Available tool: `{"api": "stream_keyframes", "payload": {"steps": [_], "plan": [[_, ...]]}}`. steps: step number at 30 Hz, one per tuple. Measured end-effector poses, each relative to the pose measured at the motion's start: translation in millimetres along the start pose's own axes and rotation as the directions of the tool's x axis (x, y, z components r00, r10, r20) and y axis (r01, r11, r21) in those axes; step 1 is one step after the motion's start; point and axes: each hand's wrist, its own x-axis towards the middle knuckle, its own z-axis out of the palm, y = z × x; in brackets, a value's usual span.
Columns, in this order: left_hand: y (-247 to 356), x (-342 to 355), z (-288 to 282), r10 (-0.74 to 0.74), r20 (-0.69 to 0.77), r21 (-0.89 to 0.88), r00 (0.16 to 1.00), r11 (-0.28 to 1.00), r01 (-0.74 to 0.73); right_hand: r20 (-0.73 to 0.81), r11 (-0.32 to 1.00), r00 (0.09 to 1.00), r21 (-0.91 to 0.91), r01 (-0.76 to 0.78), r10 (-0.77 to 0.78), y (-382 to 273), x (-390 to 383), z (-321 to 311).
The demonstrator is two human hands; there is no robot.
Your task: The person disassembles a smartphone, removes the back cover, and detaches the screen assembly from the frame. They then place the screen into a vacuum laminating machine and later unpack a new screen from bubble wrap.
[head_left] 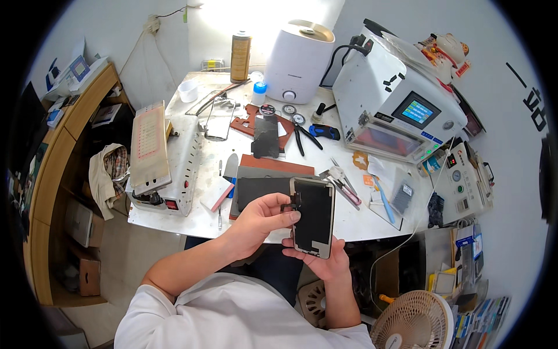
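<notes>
A phone screen [314, 218] with a pale frame stands nearly upright in front of me, its black back turned toward me, a little beyond the table's front edge. My right hand [326, 264] supports it from below, fingers closed round the lower end. At its left edge my left hand [268, 216] is closed, thumb and fingers pinching a small dark flex cable [287, 207] by the frame. The fingertips partly hide that cable. Behind the screen lie a dark grey mat [256, 192] and a reddish-brown board [273, 163].
White table [354, 227] carries black-handled pliers [302, 136], tweezers [346, 189], a blue brush [385, 200] and a pink-edged block [221, 198]. A heating plate machine [168, 168] stands left, a humidifier [296, 64] behind, a white machine with screen [401, 110] right. A fan [412, 323] stands lower right.
</notes>
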Motion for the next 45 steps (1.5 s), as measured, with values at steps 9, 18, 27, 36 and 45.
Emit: {"api": "stream_keyframes", "payload": {"steps": [9,18,27,36,45], "plan": [[-2,11,2,-0.061,0.052,0.093,0.997,0.994,0.056,0.005,0.992,1.0,0.126,-0.006,0.005,-4,-4,-10],[-6,21,16,-0.042,0.035,0.157,0.999,0.987,0.036,0.018,0.951,0.996,0.298,0.083,-0.092,-12,-7,-26],[-25,136,56,0.165,-0.047,0.389,0.985,0.912,-0.134,-0.28,0.88,0.847,0.018,0.475,-0.452,-68,-53,-66],[-117,326,138,0.037,0.325,0.787,0.945,0.543,-0.292,-0.383,0.795,0.715,-0.098,0.599,-0.585,-103,-101,-88],[-197,450,212,0.116,0.359,0.84,0.926,0.393,-0.374,-0.445,0.763,0.652,-0.124,0.635,-0.615,-121,-121,-96]]}}
